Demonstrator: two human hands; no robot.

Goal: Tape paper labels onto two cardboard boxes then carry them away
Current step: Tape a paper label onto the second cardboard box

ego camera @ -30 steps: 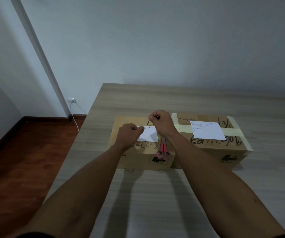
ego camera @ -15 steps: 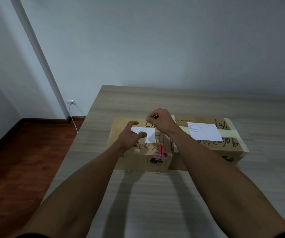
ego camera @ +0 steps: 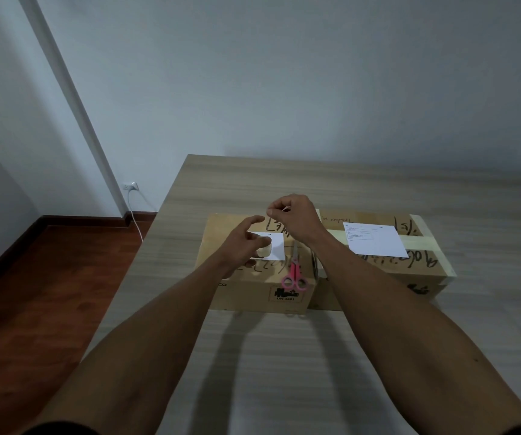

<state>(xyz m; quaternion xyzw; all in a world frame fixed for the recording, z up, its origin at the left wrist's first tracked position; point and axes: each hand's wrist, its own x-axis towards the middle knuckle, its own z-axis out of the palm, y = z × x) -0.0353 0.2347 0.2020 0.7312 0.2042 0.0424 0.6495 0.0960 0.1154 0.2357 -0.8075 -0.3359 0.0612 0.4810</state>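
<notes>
Two cardboard boxes stand side by side on the table. The left box bears a small white paper label. My left hand hovers over that label with fingers spread and the thumb down near the paper. My right hand is raised just above the box's far edge, thumb and forefinger pinched on a thin pale piece of tape. The right box carries a larger printed label and beige tape bands.
Pink-handled scissors lie on the left box near its front right corner. The wood-grain table runs to the wall. Its left edge drops to a red-brown floor. A wall socket with a white cable is at far left.
My left hand went from a fist to spread fingers over the small label. My right hand rose slightly, still pinched. The view shifted a little.
</notes>
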